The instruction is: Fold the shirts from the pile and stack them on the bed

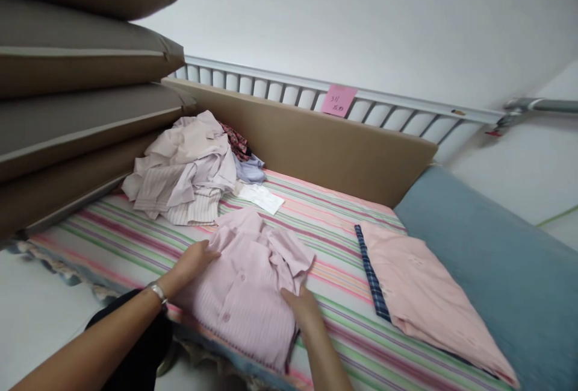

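Observation:
A pale pink striped shirt (250, 285) lies folded, buttons up, near the front edge of a striped sheet (316, 210). My left hand (192, 264) rests on the shirt's left side, fingers stretched flat. My right hand (303, 306) lies on its right edge below the collar, fingers flat against the cloth. A watch (158, 291) sits on my left wrist.
A heap of unfolded pale shirts (185, 168) lies at the back left. A folded pink shirt (424, 294) rests on a plaid garment (371, 276) to the right. Stacked brown cushions (67, 78) fill the left, a tan board (316, 138) and white railing (383, 108) behind, a blue cover (497, 270) right.

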Demonstrator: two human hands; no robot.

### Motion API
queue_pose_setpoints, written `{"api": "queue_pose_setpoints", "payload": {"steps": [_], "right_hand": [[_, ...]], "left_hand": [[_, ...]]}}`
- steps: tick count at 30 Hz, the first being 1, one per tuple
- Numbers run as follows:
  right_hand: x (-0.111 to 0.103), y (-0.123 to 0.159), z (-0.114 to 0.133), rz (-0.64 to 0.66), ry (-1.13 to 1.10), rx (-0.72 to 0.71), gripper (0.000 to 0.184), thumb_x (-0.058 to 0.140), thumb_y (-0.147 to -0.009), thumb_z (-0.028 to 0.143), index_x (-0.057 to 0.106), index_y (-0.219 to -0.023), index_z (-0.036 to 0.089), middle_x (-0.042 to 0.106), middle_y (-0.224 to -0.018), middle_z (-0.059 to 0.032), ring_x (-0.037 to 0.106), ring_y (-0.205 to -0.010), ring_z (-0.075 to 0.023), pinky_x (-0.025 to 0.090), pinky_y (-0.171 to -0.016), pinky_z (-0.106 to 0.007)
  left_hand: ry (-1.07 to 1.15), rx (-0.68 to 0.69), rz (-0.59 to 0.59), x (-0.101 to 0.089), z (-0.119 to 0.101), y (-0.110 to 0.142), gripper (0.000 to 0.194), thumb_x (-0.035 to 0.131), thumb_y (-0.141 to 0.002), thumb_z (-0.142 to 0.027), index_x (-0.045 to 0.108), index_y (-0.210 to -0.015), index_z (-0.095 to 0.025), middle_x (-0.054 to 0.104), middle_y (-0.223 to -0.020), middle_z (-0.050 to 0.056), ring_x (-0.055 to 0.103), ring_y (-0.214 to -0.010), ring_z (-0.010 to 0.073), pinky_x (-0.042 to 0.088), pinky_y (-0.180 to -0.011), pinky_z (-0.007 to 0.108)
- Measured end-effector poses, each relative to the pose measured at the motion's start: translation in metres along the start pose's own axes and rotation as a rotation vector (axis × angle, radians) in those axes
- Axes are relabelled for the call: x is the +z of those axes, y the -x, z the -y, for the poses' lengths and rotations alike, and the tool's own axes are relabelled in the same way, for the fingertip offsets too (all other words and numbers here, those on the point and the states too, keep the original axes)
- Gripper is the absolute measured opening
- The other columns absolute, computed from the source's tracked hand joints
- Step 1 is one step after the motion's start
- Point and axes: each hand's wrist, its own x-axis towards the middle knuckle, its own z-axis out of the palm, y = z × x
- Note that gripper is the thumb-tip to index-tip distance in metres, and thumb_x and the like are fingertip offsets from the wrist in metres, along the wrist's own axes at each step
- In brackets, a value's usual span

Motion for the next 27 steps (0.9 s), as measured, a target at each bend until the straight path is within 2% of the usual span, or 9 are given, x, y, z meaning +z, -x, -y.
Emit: {"api": "queue_pose_setpoints", "payload": {"steps": [3, 6, 9, 12, 14, 16, 19, 22, 27], "right_hand": [[-0.003, 0.017, 0.003, 0.136, 0.031, 0.074, 0.027, 0.059, -0.065, 0.032, 0.068, -0.085, 0.017, 0.072, -0.08, -0.0063, 0.066, -0.074, -0.023, 0.047, -0.065, -0.03], [-0.026, 0.018, 0.015, 0.24, 0.218, 0.174, 0.019, 0.053, -0.073, 0.033, 0.064, -0.072, 0.017, 0.068, -0.062, -0.0049, 0.063, -0.057, -0.0202, 0.044, -0.055, -0.029], [-0.055, 0.004, 0.03, 0.13, 0.376, 0.123, 0.019, 0.052, -0.075, 0.034, 0.063, -0.07, 0.019, 0.067, -0.065, -0.0054, 0.063, -0.064, -0.02, 0.044, -0.061, -0.029], [-0.067, -0.01, 0.04, -0.015, 0.477, -0.01, 0.022, 0.05, -0.078, 0.03, 0.064, -0.092, 0.021, 0.07, -0.091, -0.0061, 0.064, -0.086, -0.0205, 0.045, -0.075, -0.03], [-0.062, -0.017, 0.042, -0.072, 0.474, -0.12, 0.03, 0.046, -0.081, 0.025, 0.062, -0.106, 0.019, 0.067, -0.104, -0.0081, 0.061, -0.096, -0.0207, 0.044, -0.085, -0.031], [-0.052, -0.023, 0.039, -0.115, 0.441, -0.231, 0.035, 0.046, -0.081, 0.021, 0.06, -0.113, 0.015, 0.063, -0.113, -0.0106, 0.058, -0.106, -0.0222, 0.041, -0.094, -0.032], [-0.04, -0.03, 0.034, -0.117, 0.368, -0.345, 0.038, 0.048, -0.081, 0.02, 0.059, -0.116, 0.011, 0.06, -0.12, -0.0131, 0.051, -0.117, -0.0244, 0.037, -0.102, -0.034], [-0.034, -0.033, 0.034, -0.09, 0.257, -0.398, 0.041, 0.05, -0.081, 0.025, 0.057, -0.119, 0.01, 0.058, -0.123, -0.0136, 0.05, -0.118, -0.0245, 0.037, -0.103, -0.037], [-0.022, -0.02, 0.042, -0.089, 0.105, -0.462, 0.05, 0.055, -0.08, 0.036, 0.052, -0.124, 0.012, 0.054, -0.13, -0.014, 0.046, -0.123, -0.0269, 0.035, -0.105, -0.042]], "left_hand": [[-0.142, 0.057, -0.014, -0.014, 0.006, 0.0, 0.033, 0.054, -0.077, -0.043, 0.061, -0.09, -0.013, 0.068, -0.097, 0.018, 0.063, -0.093, 0.0297, 0.041, -0.075, 0.032], [-0.221, 0.103, -0.084, -0.021, -0.003, 0.003, 0.034, 0.055, -0.079, -0.038, 0.06, -0.099, -0.012, 0.066, -0.099, 0.018, 0.062, -0.096, 0.0305, 0.042, -0.08, 0.035], [-0.212, 0.324, -0.21, -0.018, -0.035, 0.003, 0.031, 0.053, -0.081, -0.028, 0.058, -0.109, -0.015, 0.062, -0.112, 0.015, 0.055, -0.108, 0.0273, 0.039, -0.092, 0.037], [-0.152, 0.51, -0.147, -0.003, -0.079, -0.007, 0.03, 0.054, -0.08, -0.021, 0.061, -0.109, -0.016, 0.062, -0.113, 0.012, 0.053, -0.109, 0.025, 0.038, -0.096, 0.036], [-0.107, 0.55, -0.049, 0.013, -0.108, -0.02, 0.031, 0.057, -0.077, -0.021, 0.063, -0.107, -0.016, 0.063, -0.11, 0.012, 0.054, -0.108, 0.0258, 0.039, -0.095, 0.037], [-0.077, 0.569, 0.039, 0.028, -0.13, -0.034, 0.023, 0.061, -0.074, -0.02, 0.067, -0.095, -0.015, 0.066, -0.098, 0.01, 0.057, -0.098, 0.0251, 0.042, -0.09, 0.036], [-0.055, 0.6, 0.132, 0.036, -0.151, -0.049, 0.008, 0.062, -0.074, -0.022, 0.065, -0.074, -0.015, 0.065, -0.078, 0.005, 0.059, -0.08, 0.0195, 0.045, -0.08, 0.031], [0.075, 0.695, 0.101, 0.025, -0.16, -0.046, 0.013, 0.062, -0.078, -0.029, 0.065, -0.076, -0.017, 0.065, -0.086, 0.005, 0.058, -0.087, 0.0182, 0.044, -0.084, 0.03], [0.225, 0.856, 0.015, -0.005, -0.165, -0.012, 0.024, 0.067, -0.077, -0.034, 0.056, -0.064, -0.017, 0.06, -0.117, 0.008, 0.051, -0.109, 0.0214, 0.037, -0.095, 0.036]]}}
